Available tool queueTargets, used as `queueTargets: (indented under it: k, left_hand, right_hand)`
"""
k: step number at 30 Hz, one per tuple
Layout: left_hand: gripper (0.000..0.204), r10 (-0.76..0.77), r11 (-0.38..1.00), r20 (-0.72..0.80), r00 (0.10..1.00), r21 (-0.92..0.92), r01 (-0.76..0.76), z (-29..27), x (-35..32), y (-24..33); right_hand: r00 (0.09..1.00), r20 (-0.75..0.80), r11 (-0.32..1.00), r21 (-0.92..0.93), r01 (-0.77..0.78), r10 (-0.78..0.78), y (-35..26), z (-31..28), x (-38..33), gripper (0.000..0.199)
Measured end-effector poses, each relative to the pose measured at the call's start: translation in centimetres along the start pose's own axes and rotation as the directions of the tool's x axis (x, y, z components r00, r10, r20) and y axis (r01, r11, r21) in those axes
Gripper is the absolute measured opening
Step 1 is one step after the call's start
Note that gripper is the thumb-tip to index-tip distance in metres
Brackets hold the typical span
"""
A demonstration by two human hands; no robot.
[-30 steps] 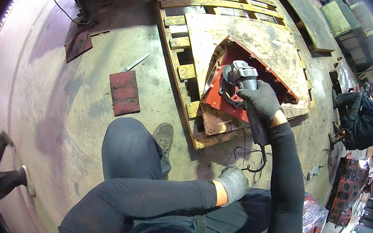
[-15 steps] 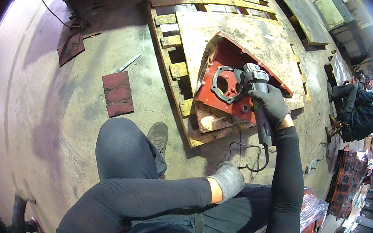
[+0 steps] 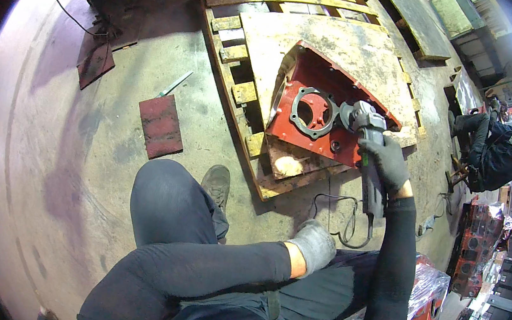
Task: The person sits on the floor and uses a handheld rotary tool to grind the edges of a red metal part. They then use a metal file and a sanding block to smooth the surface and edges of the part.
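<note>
My right hand point(image 3: 388, 165), in a dark glove, is closed round the body of a grey angle grinder point(image 3: 371, 129). The grinder's disc end is close to the raised grey ring on a red metal casting point(image 3: 290, 118); whether it touches I cannot tell. The casting has a round opening within that ring and lies tilted on a wooden board point(image 3: 264, 39) on a pallet point(image 3: 269, 189). My left hand point(image 3: 314, 249), in a grey glove, rests by my thigh with fingers curled. A black power cord point(image 3: 357, 245) loops near it; what the fingers hold, if anything, is hidden.
On the floor to the left lie a dark red plate point(image 3: 161, 128) and a thin pale tool point(image 3: 176, 84). At the far right another person point(image 3: 493, 151) sits bent over. Red castings point(image 3: 472, 250), partly under plastic wrap, stand at the lower right.
My right hand has drawn the angle grinder to the right and slightly nearer me, uncovering more of the grey ring. My left hand has stayed in place.
</note>
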State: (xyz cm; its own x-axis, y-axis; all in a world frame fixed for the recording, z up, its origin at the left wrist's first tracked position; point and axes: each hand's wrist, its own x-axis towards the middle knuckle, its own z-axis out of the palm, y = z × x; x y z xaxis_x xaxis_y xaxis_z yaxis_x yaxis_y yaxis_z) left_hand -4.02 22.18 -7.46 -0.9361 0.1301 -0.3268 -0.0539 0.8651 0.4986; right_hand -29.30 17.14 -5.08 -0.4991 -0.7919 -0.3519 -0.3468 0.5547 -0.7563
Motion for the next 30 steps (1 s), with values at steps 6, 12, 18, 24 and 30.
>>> queueTargets:
  k: [6,12,18,24,30]
  left_hand:
    - [0.025,0.048,0.999,0.012,0.999,0.021,-0.048,-0.1,0.6,0.8]
    - [0.025,0.043,0.999,-0.029,0.999,0.023,-0.042,-0.2,0.8,0.6]
    - [0.026,0.029,1.000,0.040,0.999,-0.009,-0.028,-0.4,1.0,0.0]
    - [0.026,0.054,0.998,-0.027,0.998,0.023,-0.053,1.2,1.6,0.2]
    - [0.023,0.034,0.999,-0.039,0.999,-0.013,-0.034,0.4,1.3,0.2]
  right_hand:
    - [1.000,-0.006,1.000,0.021,-0.006,0.006,-1.2,0.3,-3.2,0.043]
    - [0.993,0.116,0.984,0.179,-0.001,-0.020,-2.8,1.5,0.5,0.040]
    - [0.980,0.201,0.951,0.302,-0.062,0.000,-1.7,1.8,1.5,0.041]
    - [0.967,0.255,0.875,0.468,-0.126,0.002,-1.1,2.4,1.2,0.042]
    - [0.972,0.229,0.905,0.422,-0.057,-0.045,-0.6,3.1,0.3,0.039]
